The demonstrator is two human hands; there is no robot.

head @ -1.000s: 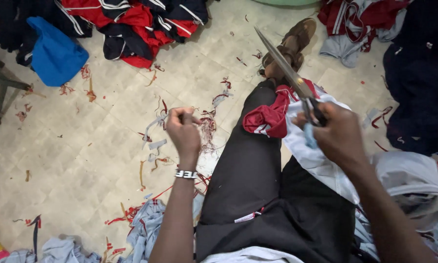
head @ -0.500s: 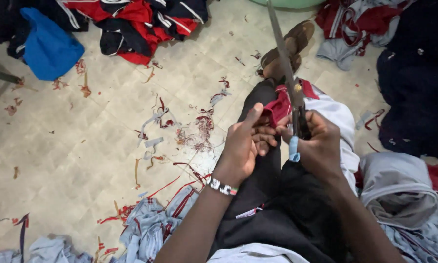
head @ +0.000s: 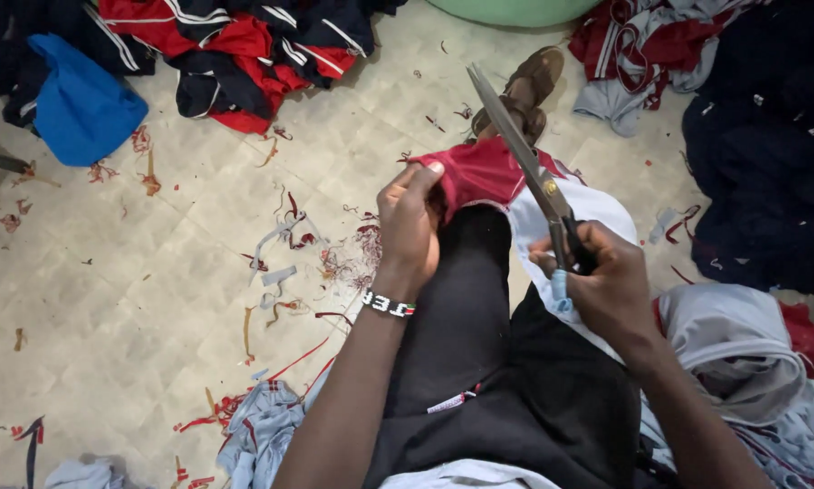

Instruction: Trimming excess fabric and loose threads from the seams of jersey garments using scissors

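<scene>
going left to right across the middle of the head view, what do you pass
thread scraps on the floor → left hand → red cloth → scissors → right hand → grey garment

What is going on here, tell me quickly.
A seated person is working on a red piece of cloth laid over their knee. The left hand pinches its edge, while the right hand holds large scissors with blades resting over the fabric. Thread and fabric scraps litter the floor, with piles of garments around.
</scene>
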